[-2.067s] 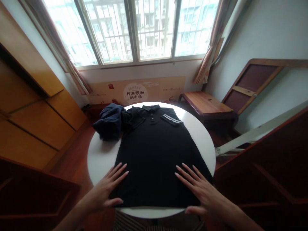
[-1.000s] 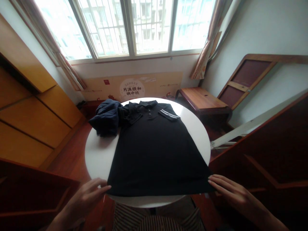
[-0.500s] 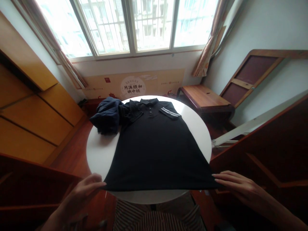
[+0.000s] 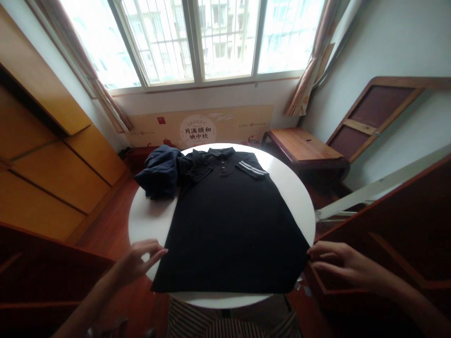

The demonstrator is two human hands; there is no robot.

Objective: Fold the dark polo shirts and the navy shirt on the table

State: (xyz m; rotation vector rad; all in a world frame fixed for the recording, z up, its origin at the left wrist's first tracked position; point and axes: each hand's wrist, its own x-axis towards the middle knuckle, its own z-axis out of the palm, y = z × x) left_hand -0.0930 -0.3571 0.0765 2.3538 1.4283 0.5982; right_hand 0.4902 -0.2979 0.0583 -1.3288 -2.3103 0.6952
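A black polo shirt (image 4: 232,225) lies spread on a round white table (image 4: 299,202), collar at the far side and hem at the near edge. White stripes mark its right sleeve. My left hand (image 4: 144,256) pinches the shirt's left side edge a little above the hem corner. On the opposite side my right hand (image 4: 340,263) pinches the other side edge, pulling it out to a point past the table rim. A bunched dark navy garment (image 4: 160,171) sits at the table's far left, touching the shirt's left sleeve.
Beyond the table, a low wooden stool or side table (image 4: 303,143) stands at the right. Yellow-brown cabinets (image 4: 52,173) line the left. A printed cardboard panel (image 4: 239,119) leans below the window (image 4: 225,42). Dark red wooden furniture (image 4: 398,225) flanks me at the right.
Both hands have left the hem corners and gripped the side edges slightly higher up. The hem corners now hang loose, and the right side edge is drawn outward.
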